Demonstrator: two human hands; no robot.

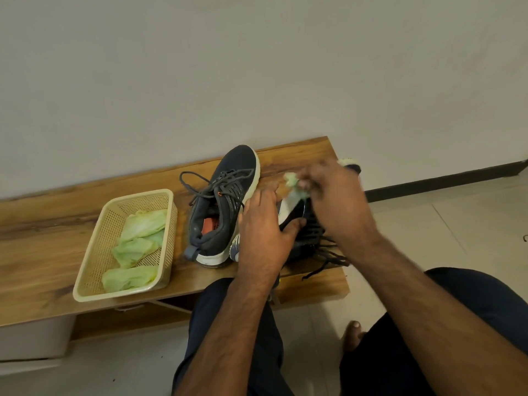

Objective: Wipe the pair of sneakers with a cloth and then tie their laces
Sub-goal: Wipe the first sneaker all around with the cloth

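On the wooden table point(43, 270), the left hand point(264, 234) grips a tipped dark mesh sneaker point(307, 224); the blurred right hand point(333, 192) pinches a pale green cloth point(294, 184) against its mostly hidden white sole.

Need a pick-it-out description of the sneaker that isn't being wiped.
On the wooden bench against the wall, look just right of the cream basket. The sneaker stands upright there on its white sole, dark grey, orange insole showing, laces loose. Unlike the tipped sneaker beside it, no hand touches it.
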